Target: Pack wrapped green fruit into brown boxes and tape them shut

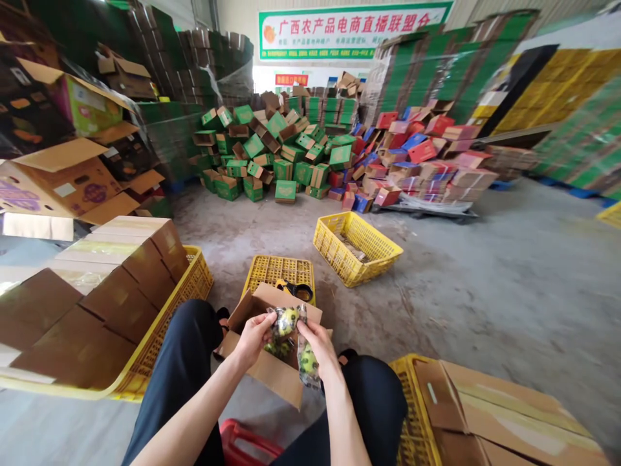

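Round yellow-green fruit in black-spotted film point(288, 321) is pinched by left hand point(255, 336) and right hand point(316, 345), another point(307, 364) below; more point(277, 350) lie within edges of an unclosed brown cardboard box point(280, 382).

The bare left grip point(255, 335), a hand below the middle of the frame, has its thumb and fingers pinched together. The bare right grip point(317, 343), also a hand, is near it on the right, pinched too. The long bare left arm point(198, 404) slants up from the bottom left. The bare right arm point(342, 414) leans up from the bottom middle. Both dark-clothed legs point(189, 343) are bent at the knees.
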Available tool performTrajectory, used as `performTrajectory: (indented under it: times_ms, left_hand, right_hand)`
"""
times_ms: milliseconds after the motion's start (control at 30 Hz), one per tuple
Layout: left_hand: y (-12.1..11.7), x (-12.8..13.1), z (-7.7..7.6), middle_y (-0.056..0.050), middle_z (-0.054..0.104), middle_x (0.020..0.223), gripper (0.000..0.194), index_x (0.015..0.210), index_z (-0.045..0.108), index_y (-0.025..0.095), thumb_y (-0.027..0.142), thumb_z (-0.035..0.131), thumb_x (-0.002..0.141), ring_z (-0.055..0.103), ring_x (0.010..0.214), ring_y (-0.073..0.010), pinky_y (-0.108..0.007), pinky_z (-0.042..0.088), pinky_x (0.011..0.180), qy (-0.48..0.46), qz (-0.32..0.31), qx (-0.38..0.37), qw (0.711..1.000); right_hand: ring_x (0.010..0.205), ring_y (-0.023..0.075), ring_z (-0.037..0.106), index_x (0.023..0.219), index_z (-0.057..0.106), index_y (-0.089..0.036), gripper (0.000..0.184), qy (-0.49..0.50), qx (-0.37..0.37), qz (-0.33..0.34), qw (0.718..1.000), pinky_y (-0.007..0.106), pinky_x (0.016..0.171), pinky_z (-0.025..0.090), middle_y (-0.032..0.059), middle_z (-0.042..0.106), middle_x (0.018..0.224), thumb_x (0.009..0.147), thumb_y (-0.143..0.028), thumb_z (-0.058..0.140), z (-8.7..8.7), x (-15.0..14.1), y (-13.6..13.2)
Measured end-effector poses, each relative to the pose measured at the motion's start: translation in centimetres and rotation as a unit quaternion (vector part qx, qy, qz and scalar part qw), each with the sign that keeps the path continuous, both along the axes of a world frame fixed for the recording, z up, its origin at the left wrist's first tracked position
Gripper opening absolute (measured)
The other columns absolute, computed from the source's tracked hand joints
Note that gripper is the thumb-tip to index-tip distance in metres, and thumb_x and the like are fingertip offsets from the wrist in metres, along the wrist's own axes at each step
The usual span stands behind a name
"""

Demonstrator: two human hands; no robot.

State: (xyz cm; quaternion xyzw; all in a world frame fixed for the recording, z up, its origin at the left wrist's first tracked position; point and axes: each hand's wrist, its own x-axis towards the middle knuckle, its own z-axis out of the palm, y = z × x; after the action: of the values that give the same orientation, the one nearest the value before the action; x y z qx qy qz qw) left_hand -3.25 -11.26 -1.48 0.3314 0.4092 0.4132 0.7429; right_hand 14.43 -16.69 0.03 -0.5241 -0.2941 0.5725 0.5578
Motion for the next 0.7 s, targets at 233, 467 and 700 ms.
performTrajectory:
  times_ms: [233, 467, 700]
  left_hand:
    - [-1.2, 0.0, 0.8, -0.009, 0.075, 0.104, 0.056, 0.111, 0.072, 0.016, 0.054, 0.088, 0.074, 0.071, 0.086, -0.0183, -0.025, 0.055, 0.074, -0.043, -0.044, -0.007, 0.998]
    - [-1.8, 0.9, 0.4, -0.013, 0.075, 0.111, 0.054, 0.110, 0.075, 0.013, 0.044, 0.093, 0.070, 0.074, 0.091, -0.0221, -0.028, 0.057, 0.078, -0.051, -0.060, -0.006, 0.997]
    - [-0.9, 0.2, 1.3, -0.010, 0.075, 0.111, 0.063, 0.122, 0.071, 0.016, 0.035, 0.093, 0.066, 0.071, 0.097, -0.0249, -0.035, 0.054, 0.090, 0.035, -0.007, 0.126, 0.991]
  right_hand:
    - [0.055, 0.0128, 0.055, 0.068, 0.074, -0.018, 0.050, -0.078, 0.003, -0.046, 0.996, 0.022, 0.048, 0.038, -0.0008, 0.064, 0.059, 0.065, -0.066, 0.087, -1.2, 0.3, -0.1]
    - [0.066, 0.0182, 0.068, 0.077, 0.079, -0.019, 0.044, -0.058, 0.016, -0.045, 0.997, 0.025, 0.057, 0.050, 0.0013, 0.073, 0.068, 0.067, -0.060, 0.088, -1.0, 0.2, -0.5]
    - [0.091, 0.0224, 0.077, 0.108, 0.079, -0.028, 0.042, 0.048, 0.009, -0.047, 0.998, 0.031, 0.079, 0.061, 0.0047, 0.081, 0.094, 0.076, -0.055, 0.085, 0.7, 0.0, -1.1]
